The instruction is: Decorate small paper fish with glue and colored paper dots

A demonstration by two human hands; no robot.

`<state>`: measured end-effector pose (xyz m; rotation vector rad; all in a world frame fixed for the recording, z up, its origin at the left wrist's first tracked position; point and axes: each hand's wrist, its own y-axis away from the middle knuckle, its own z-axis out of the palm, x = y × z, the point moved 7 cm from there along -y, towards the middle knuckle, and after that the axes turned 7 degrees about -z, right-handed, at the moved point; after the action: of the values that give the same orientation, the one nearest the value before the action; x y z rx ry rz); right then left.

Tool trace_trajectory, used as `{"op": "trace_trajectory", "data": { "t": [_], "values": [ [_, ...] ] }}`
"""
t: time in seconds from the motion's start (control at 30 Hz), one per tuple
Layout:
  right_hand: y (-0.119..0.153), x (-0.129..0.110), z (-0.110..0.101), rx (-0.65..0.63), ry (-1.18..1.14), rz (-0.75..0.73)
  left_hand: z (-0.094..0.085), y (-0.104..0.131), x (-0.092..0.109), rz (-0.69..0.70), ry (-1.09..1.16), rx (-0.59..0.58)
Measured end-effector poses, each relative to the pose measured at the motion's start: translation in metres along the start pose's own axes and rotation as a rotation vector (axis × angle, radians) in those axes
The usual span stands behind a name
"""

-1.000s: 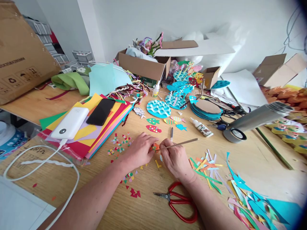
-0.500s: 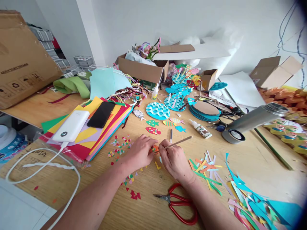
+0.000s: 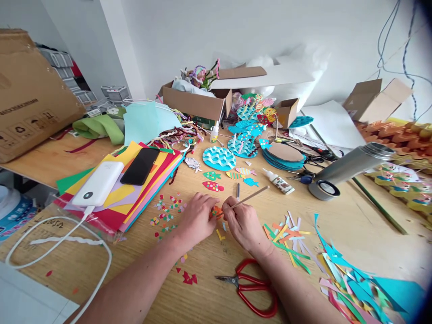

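Note:
My left hand [image 3: 197, 217] is closed on a small orange paper piece [image 3: 217, 211], partly hidden by the fingers. My right hand [image 3: 243, 221] grips a thin wooden stick [image 3: 251, 196], whose far end points up and right while its near end is hidden at the orange piece. Just beyond the hands lie a red paper fish [image 3: 213, 186], a green one [image 3: 212, 176] and a blue one [image 3: 251, 182], with a pen [image 3: 238, 191] nearby. Tiny paper bits [image 3: 165, 211] are scattered left of my left hand. Red-handled scissors [image 3: 253, 287] rest below my right wrist.
Coloured paper strips [image 3: 290, 238] lie to the right. A glue bottle [image 3: 280, 182], a metal flask [image 3: 354, 164] and blue discs [image 3: 283, 157] stand or lie farther back. At left are a paper stack [image 3: 135, 204], a phone [image 3: 140, 166] and a white power bank [image 3: 97, 184].
The camera view has shifted slightly. Both hands stay close together, with the stick and orange piece still held; the stick's tilt is a little steeper.

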<state>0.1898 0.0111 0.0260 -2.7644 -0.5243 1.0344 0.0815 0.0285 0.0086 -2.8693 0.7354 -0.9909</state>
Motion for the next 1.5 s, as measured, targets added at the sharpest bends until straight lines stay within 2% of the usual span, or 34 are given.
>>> {"op": "trace_trajectory", "data": {
  "t": [0.2, 0.4, 0.8, 1.5],
  "values": [
    [0.0, 0.013, -0.004, 0.066, -0.099, 0.069, 0.0, -0.001, -0.001, -0.06, 0.011, 0.016],
    [0.0, 0.016, -0.006, 0.095, -0.172, 0.108, -0.002, -0.001, -0.001, -0.059, 0.009, 0.028],
    [0.001, 0.013, -0.003, 0.077, -0.114, 0.029, -0.002, -0.004, -0.009, -0.067, 0.089, 0.03],
    [0.0, 0.007, -0.001, 0.04, -0.07, 0.028, -0.002, -0.003, -0.007, -0.065, 0.09, 0.025]
  ]
}}
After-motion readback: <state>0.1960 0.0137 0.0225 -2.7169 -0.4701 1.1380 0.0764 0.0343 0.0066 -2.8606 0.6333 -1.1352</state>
